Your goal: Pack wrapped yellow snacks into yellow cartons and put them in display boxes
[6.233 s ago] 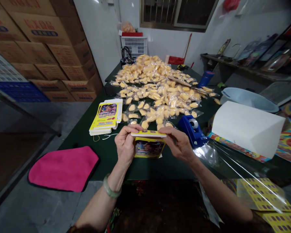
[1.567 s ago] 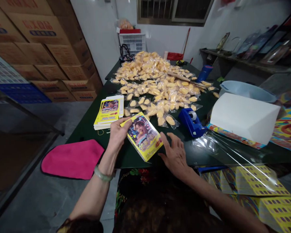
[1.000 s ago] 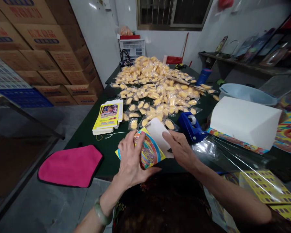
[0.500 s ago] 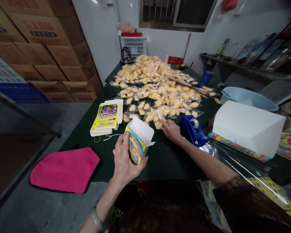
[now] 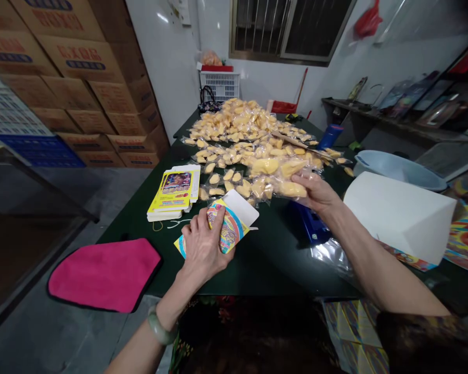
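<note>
My left hand (image 5: 206, 239) grips a small printed carton (image 5: 234, 228), tilted over with its white flap standing open toward the right. Pinched in my right hand (image 5: 315, 192) is a strip of clear packets (image 5: 286, 179) with yellow pieces inside, lifted above the table. Behind it spreads a large heap of similar wrapped yellow pieces (image 5: 237, 119). Left of the carton lies a stack of flattened yellow cartons (image 5: 171, 189). A blue tape dispenser (image 5: 314, 228) stands below my right hand, partly hidden by it.
A pink cloth piece (image 5: 105, 275) lies at the table's left edge. To the right are an open white-lined box (image 5: 401, 213) and a pale blue basin (image 5: 398, 166). Brown cardboard boxes (image 5: 81, 57) are stacked on the left, and a blue cylinder (image 5: 330, 136) stands farther back.
My right hand has risen from the heap and moved right, now holding the strip of packets. My left hand has tipped the carton over further to the right.
</note>
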The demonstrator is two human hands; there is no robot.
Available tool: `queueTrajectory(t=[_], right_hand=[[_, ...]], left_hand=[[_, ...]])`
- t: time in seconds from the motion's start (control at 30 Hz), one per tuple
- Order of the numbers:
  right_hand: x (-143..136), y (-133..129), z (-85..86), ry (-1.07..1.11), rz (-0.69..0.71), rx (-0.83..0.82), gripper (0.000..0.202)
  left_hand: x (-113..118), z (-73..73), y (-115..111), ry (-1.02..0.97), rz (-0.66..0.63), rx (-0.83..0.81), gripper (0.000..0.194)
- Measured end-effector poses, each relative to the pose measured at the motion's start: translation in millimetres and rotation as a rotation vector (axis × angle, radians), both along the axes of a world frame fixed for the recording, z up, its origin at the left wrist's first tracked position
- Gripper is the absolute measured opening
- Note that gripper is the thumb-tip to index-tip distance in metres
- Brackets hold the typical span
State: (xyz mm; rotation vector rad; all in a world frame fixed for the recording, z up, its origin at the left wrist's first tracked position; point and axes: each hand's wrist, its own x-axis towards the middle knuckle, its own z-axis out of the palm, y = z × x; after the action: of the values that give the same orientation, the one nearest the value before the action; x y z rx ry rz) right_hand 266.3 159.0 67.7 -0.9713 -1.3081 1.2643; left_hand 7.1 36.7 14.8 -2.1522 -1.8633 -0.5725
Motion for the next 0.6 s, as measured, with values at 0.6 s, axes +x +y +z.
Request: queueTrajectory(t=[0.6], right_hand=[[-41,-48,13.9,-0.296,0.133,-0.03,0.02]], left_hand=[[18,-12.5,-12,-0.071,-0.093,0.186,0.082]])
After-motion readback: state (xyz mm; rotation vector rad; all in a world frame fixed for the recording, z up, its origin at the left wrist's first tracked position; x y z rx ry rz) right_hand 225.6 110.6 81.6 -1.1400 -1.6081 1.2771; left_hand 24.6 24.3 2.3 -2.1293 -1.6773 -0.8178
